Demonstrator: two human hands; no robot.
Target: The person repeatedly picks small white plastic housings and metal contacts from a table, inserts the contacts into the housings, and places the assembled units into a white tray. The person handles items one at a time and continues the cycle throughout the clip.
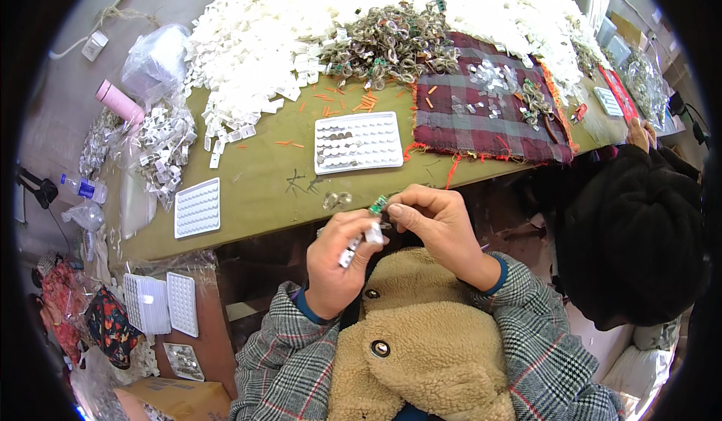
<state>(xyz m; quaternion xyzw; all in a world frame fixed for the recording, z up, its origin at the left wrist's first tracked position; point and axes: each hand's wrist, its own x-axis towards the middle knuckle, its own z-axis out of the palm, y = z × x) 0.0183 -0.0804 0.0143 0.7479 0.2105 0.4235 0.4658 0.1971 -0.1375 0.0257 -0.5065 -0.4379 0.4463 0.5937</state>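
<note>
My left hand (335, 263) is closed around small white plastic casings (374, 233), with one poking out at the palm side. A small green circuit board (378, 204) stands up just beyond its fingertips. My right hand (440, 222) pinches thumb and forefinger together right beside the board; whatever lies between those fingertips is too small to make out. Beyond my hands, a white tray (382, 141) with rows of hollows holds round silvery discs in part of its rows. A clear coiled piece (337, 201) rests at the table's near edge, beside the left hand.
White casings (256, 37) heap along the table's (256, 173) back, around a pile of coiled leads (391, 41). Orange strips (366, 102) lie scattered before it. Right is a plaid cloth (451, 131); left, another white tray (197, 209) and a pink bottle (120, 102). A dark-clothed person (632, 233) sits right.
</note>
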